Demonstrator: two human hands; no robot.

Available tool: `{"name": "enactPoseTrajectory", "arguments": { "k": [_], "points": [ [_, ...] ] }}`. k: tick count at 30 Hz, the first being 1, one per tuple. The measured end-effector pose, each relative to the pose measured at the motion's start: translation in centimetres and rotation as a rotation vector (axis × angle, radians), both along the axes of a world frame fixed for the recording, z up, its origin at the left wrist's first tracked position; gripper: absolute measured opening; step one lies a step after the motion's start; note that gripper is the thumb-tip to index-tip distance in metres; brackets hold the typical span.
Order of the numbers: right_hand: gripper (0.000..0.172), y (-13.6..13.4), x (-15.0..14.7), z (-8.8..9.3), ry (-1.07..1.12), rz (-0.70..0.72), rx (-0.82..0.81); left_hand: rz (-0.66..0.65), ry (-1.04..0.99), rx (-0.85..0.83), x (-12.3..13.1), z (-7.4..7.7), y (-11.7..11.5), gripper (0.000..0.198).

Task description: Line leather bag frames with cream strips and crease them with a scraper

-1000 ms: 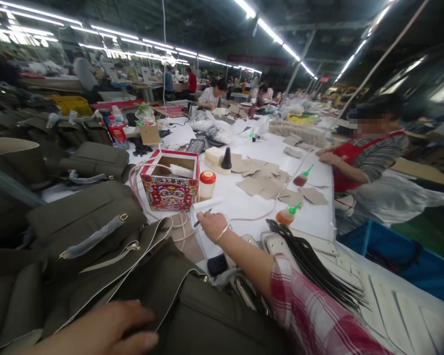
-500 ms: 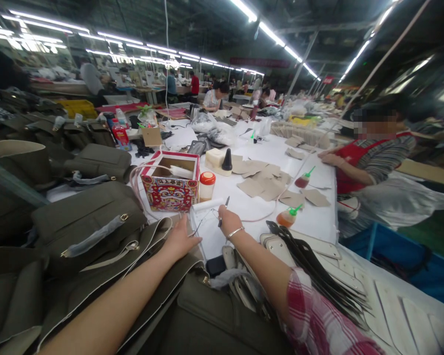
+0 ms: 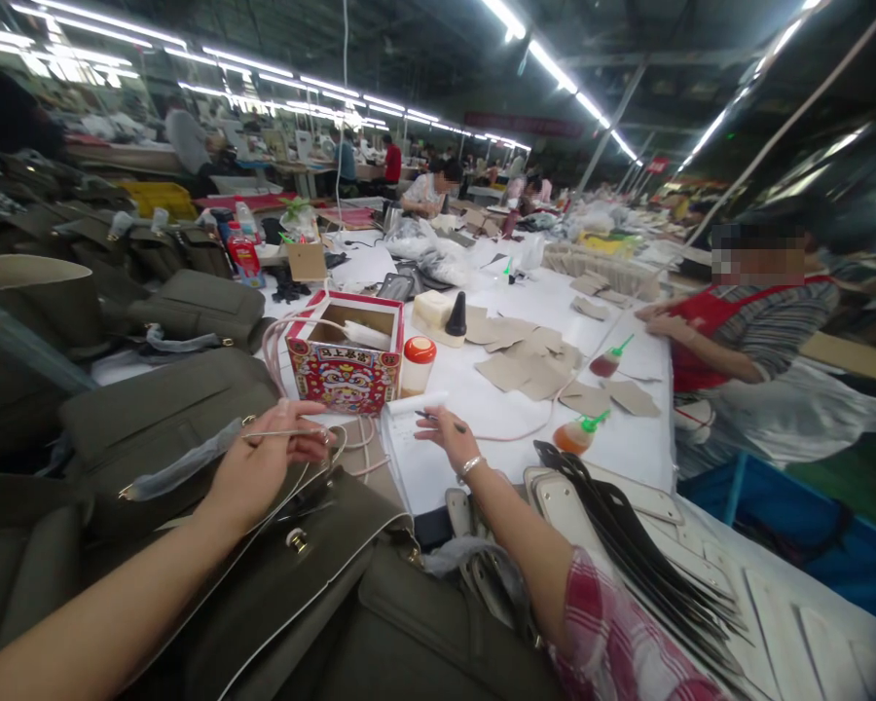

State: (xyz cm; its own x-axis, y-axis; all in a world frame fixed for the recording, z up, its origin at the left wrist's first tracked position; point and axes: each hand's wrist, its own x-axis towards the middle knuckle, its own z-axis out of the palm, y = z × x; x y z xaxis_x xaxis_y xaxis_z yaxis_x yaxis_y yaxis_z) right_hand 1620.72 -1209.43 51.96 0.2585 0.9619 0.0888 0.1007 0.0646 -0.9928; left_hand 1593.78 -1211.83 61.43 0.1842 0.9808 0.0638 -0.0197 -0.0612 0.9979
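My left hand [image 3: 267,460] is over an olive-green bag flap [image 3: 313,555] that carries a metal snap, its fingers pinched on a thin pale strand [image 3: 292,431] held level. My right hand [image 3: 449,435], with a bracelet on its wrist, rests on the white table [image 3: 482,399] and holds a dark pen-like tool [image 3: 438,418] between its fingers. Just beyond that hand lies a white roll [image 3: 416,402]. A red patterned box [image 3: 343,365] and a jar with a red lid [image 3: 417,363] stand behind it.
Olive bags [image 3: 167,409] are piled to the left. Black straps [image 3: 628,545] and pale panels lie at the right front. Orange glue bottles [image 3: 575,435] and tan leather pieces [image 3: 526,365] are on the table. A co-worker in a red apron [image 3: 745,321] works across it.
My left hand came up from the bag at the bottom edge, reached to the table by the right hand, then drew back left with the thin strand. The right hand's tool swung from upright to flat.
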Motion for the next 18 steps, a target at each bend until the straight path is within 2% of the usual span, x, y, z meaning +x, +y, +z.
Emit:
{"name": "enactPoseTrajectory", "arguments": {
  "k": [3, 5, 8, 13, 18],
  "points": [
    [0.044, 0.3, 0.1, -3.0, -0.113, -0.038, -0.019, 0.004, 0.043, 0.031, -1.2, 1.0, -1.1, 0.05],
    [0.042, 0.3, -0.1, -4.0, -0.152, -0.053, -0.041, 0.027, 0.088, 0.051, -1.7, 1.4, -1.7, 0.047],
    [0.041, 0.2, -0.2, -4.6, -0.192, -0.036, -0.055, 0.071, 0.068, 0.026, -2.1, 2.0, -2.3, 0.047],
    [0.031, 0.2, -0.1, -5.0, -0.304, -0.031, -0.033, 0.123, -0.125, -0.026, -1.6, 3.2, -3.0, 0.043],
    [0.021, 0.1, -0.1, -5.5, -0.368, -0.027, -0.035, 0.057, -0.259, -0.116, -0.9, 4.1, -3.9, 0.039]
  ]
}}
